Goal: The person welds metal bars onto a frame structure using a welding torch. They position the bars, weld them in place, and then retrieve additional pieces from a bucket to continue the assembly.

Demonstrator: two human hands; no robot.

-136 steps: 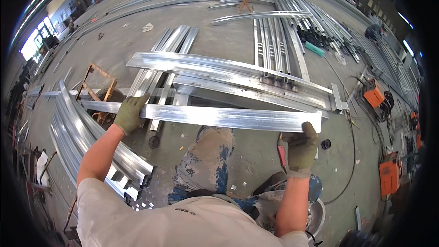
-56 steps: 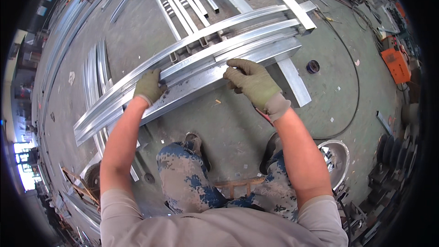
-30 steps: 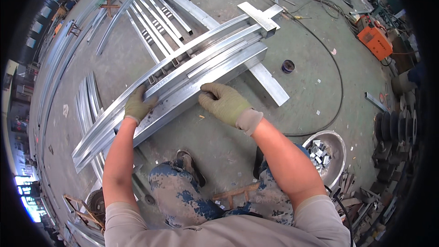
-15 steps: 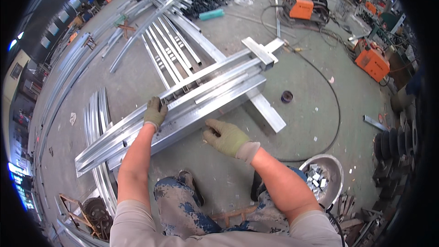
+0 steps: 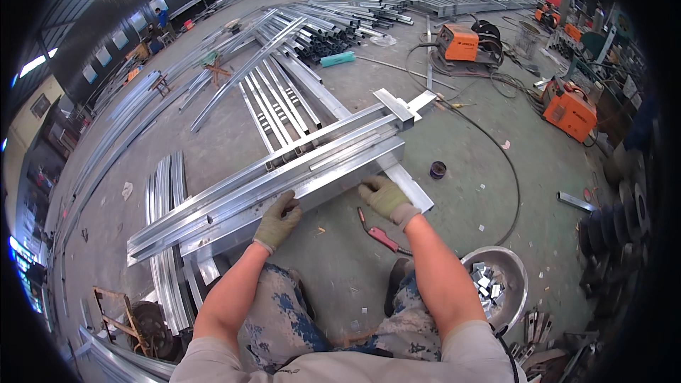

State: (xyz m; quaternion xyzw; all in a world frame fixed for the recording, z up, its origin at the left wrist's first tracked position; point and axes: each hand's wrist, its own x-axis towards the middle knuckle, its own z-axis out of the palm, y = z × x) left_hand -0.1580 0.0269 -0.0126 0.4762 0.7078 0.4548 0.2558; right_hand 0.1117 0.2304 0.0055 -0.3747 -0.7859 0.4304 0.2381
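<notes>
Long silver metal channels (image 5: 284,183) lie side by side across the view, slanting up to the right. My left hand (image 5: 278,224), in an olive work glove, is at the near face of the closest channel, its fingers bent and apart with nothing held. Gloved too, my right hand (image 5: 387,198) is by the lower edge of the same channel, farther right, with loosely bent fingers; contact is unclear. Below it on the floor lies a welding torch (image 5: 384,238) with a red handle. A short metal piece (image 5: 394,105) rests across the channels' far right end.
At the right stands a metal bowl (image 5: 523,280) of small metal pieces. Orange welding machines (image 5: 457,44) stand farther back, with a black cable (image 5: 520,170) looping over the floor. A small round can (image 5: 438,169) sits nearby. Stacked metal tubes (image 5: 333,25) fill the back.
My left hand has left the top of the channels and moved right and nearer. My right hand has moved right, uncovering the welding torch. The view has shifted slightly.
</notes>
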